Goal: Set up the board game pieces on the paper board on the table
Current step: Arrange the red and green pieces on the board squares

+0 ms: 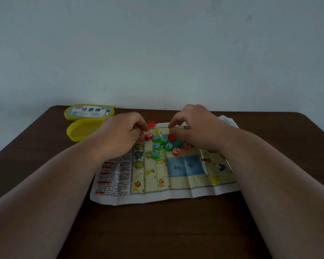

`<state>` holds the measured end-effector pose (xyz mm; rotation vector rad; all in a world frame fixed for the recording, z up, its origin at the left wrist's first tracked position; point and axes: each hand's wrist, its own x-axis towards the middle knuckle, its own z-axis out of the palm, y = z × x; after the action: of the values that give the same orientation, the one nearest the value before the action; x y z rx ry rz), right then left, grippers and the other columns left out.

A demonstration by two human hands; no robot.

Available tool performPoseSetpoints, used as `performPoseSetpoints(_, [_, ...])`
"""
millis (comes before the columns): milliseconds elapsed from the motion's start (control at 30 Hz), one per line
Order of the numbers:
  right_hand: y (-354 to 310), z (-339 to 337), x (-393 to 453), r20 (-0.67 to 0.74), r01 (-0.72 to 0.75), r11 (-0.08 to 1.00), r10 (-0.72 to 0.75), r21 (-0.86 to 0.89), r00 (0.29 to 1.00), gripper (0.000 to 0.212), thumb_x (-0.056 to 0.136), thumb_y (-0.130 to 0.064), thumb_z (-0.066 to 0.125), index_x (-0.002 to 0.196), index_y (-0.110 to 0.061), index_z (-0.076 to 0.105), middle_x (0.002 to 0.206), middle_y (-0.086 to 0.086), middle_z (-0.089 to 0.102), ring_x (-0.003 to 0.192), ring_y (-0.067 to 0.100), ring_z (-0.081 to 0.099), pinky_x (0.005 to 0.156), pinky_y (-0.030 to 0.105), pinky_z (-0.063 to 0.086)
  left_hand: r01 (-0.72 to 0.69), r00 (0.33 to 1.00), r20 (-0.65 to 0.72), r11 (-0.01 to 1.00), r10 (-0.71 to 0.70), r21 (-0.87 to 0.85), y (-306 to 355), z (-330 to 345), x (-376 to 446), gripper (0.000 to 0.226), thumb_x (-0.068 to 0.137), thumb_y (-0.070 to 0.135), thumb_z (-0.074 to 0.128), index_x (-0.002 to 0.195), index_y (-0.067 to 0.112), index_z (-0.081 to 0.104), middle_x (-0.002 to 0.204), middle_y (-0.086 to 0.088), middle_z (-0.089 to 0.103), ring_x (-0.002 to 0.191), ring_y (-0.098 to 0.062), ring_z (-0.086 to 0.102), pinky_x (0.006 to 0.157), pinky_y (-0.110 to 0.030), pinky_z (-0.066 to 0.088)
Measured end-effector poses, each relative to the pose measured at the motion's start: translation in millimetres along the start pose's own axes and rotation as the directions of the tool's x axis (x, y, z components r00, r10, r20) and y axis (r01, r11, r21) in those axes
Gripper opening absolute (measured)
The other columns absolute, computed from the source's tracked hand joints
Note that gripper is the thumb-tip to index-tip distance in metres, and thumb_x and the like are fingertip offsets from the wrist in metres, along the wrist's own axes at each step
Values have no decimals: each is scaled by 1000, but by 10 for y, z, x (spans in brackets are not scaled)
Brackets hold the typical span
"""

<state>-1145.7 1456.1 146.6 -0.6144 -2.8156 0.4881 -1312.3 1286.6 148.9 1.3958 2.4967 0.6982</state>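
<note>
Your left hand (123, 132) pinches a red piece (142, 135) at the paper board (176, 176) far edge. Your right hand (192, 126) curls over the heaped pieces (164, 144), sorting; its hold I cannot tell.

One view only — a wide-angle camera at the person's head, facing forward and slightly down across the table (176, 230). Near enough that both forearms fill the lower corners, it frames the paper board (176, 176) mid-frame — a plain wall (157, 43) fills the upper half.
</note>
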Motion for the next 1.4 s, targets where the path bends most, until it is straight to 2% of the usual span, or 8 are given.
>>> performPoseSetpoints(133, [66, 15, 35, -85, -33, 999, 36, 35, 996, 20, 102, -35, 58, 115, -35, 74, 114, -8, 60, 116, 15, 53, 98, 42, 51, -46, 999, 6, 997, 45, 64, -1, 24, -3, 26, 102, 19, 53, 92, 39, 66, 92, 19, 64, 74, 3, 56, 81, -36, 41])
performPoseSetpoints(267, [92, 10, 41, -74, -65, 998, 65, 11, 995, 25, 104, -29, 55, 121, -34, 73, 119, -6, 60, 119, 17, 54, 100, 43, 52, -80, 992, -92, 993, 88, 89, -19, 46, 14, 23, 102, 18, 54, 101, 37, 68, 104, 12, 55, 104, -16, 59, 100, -46, 47])
performPoseSetpoints(467, [58, -32, 6, 13, -67, 997, 68, -40, 998, 30, 101, -33, 64, 130, -38, 70, 122, -4, 60, 117, 16, 55, 100, 43, 53, -141, 987, -44, 969, 153, 201, -16, 80, 48, 24, 103, 30, 51, 110, 42, 71, 124, 17, 63, 126, -15, 52, 113, -53, 32])
performPoseSetpoints(767, [46, -48, -3, 42, -73, 994, 76, -79, 996, 19, 96, -44, 69, 114, -43, 75, 115, -7, 59, 111, 15, 55, 86, 37, 51, -117, 972, -192, 988, 135, 101, -42, 73, 54, 19, 94, 23, 65, 100, 40, 69, 88, 24, 61, 96, -7, 58, 109, -50, 43])
performPoseSetpoints(867, [42, -45, -5, 53, -70, 995, 74, -65, 996, 25, 97, -41, 69, 121, -43, 72, 116, -7, 59, 111, 14, 53, 87, 36, 50, -154, 961, -213, 981, 177, 118, -70, 79, 73, 20, 98, 26, 59, 105, 43, 68, 106, 21, 63, 110, -11, 54, 107, -48, 37])
performPoseSetpoints(1033, [17, -46, -14, 65, -68, 997, 70, -35, 995, 28, 101, -34, 63, 128, -38, 70, 117, -7, 58, 112, 15, 56, 92, 36, 51, -212, 975, -8, 943, 221, 256, -62, 131, 114, 31, 106, 44, 44, 127, 48, 67, 144, 27, 55, 138, -12, 39, 114, -52, 25])
performPoseSetpoints(1267, [29, -89, -10, 41, -126, 990, 129, -70, 991, 27, 104, -30, 56, 121, -31, 76, 116, -9, 57, 99, 8, 54, 61, 17, 34, -186, 970, -121, 966, 209, 179, -45, 111, 94, 17, 101, 39, 58, 112, 41, 71, 116, 23, 69, 119, -7, 55, 113, -45, 26])
performPoseSetpoints(1400, [25, -100, -10, 27, -134, 986, 137, -100, 990, 27, 104, -31, 57, 118, -29, 79, 127, -5, 66, 106, 13, 61, 77, 25, 44, -175, 969, -176, 985, 172, 2, -73, 111, 82, 7, 98, 44, 66, 103, 40, 64, 91, 26, 67, 95, 5, 62, 109, -51, 43])
